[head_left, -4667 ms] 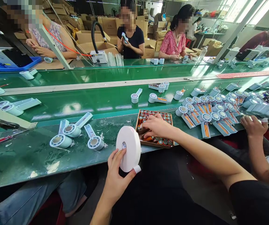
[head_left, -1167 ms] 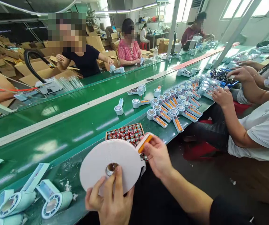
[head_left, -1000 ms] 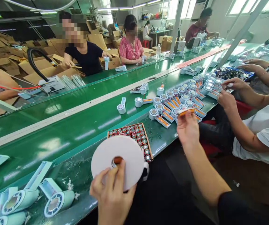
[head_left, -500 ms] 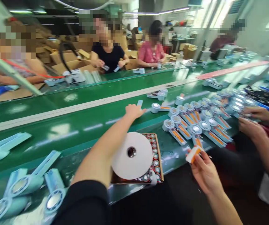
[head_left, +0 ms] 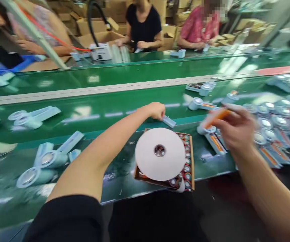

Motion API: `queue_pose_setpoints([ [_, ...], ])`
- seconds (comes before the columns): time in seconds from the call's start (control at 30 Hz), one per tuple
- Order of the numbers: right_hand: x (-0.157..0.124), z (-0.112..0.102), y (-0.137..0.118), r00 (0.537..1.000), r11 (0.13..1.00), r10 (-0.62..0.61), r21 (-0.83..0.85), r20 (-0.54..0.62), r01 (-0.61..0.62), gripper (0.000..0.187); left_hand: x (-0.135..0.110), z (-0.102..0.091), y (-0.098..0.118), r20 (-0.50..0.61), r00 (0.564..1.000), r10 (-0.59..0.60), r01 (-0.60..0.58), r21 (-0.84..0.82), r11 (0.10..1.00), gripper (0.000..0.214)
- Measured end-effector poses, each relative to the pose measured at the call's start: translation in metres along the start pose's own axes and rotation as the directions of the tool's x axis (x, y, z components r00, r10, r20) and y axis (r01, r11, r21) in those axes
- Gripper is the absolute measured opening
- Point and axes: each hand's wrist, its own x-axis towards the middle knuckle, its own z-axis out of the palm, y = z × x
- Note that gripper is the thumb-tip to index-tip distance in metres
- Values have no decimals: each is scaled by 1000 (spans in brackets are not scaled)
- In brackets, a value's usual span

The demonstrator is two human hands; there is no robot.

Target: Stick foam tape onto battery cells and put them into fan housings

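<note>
My left hand (head_left: 157,111) is closed over a light-blue fan part, whose pale handle end (head_left: 169,121) sticks out toward the right; the rest is hidden by the fingers. It is just beyond a white tape reel (head_left: 145,154) lying on a carton of batteries (head_left: 187,168). My right hand (head_left: 238,129), smeared by motion, grips an oblong orange-and-white piece (head_left: 217,118). Below that piece lies a light-blue handheld fan (head_left: 214,143) with orange inside its open handle. More such fans (head_left: 267,136) crowd together to the right of the hand.
Several light-blue fans (head_left: 52,159) lie on the near left bench. Other fans (head_left: 31,117) lie on the green belt (head_left: 109,104). A pale rail (head_left: 97,90) runs lengthwise. Co-workers (head_left: 145,27) sit across, near a white device (head_left: 101,52) and a blue tray (head_left: 21,65).
The view has swung left and down. My right hand has risen with the orange-and-white piece, from the bench's front edge to above the fans. My left hand has drawn its fan part nearer the reel.
</note>
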Motion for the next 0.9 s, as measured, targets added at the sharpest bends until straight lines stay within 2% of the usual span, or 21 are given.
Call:
queue_pose_setpoints([
  [0.07, 27, 9, -5, 974, 944, -216, -240, 68, 226, 41, 9, -2, -12, -15, 999, 40, -40, -8, 999, 26],
  [0.1, 42, 17, -3, 949, 874, -276, -371, 154, 315, 40, 14, -4, -15, -24, 998, 51, -52, -15, 999, 27],
  [0.13, 56, 25, 0, 924, 787, -281, -490, 257, 376, 36, 18, -5, -17, -35, 998, 54, -54, -20, 998, 29],
  [0.2, 75, 42, 8, 886, 553, -192, -700, 421, 452, 26, 22, -6, -17, -63, 998, 31, -32, -27, 999, 31],
  [0.27, 80, 52, 15, 861, 298, -85, -812, 502, 502, 24, 23, -4, -14, -92, 996, -11, 8, -35, 999, 30],
  [0.3, 79, 54, 17, 853, 208, -42, -831, 520, 516, 24, 24, -2, -12, -103, 994, -32, 28, -41, 999, 29],
  [0.33, 77, 56, 18, 850, 152, -9, -839, 527, 522, 25, 25, 0, -11, -112, 992, -51, 46, -49, 998, 28],
  [0.53, 74, 65, 17, 853, -21, 170, -864, 493, 503, 39, 41, 10, -7, -138, 983, -118, 106, -97, 990, 37],
  [0.67, 82, 83, 14, 827, -100, 289, -844, 481, 526, 54, 45, 13, -5, -150, 980, -131, 117, -103, 988, 35],
  [0.9, 90, 91, -10, 792, -164, 328, -794, 515, 585, 48, 42, 11, 4, -189, 970, -153, 142, -71, 987, 36],
])
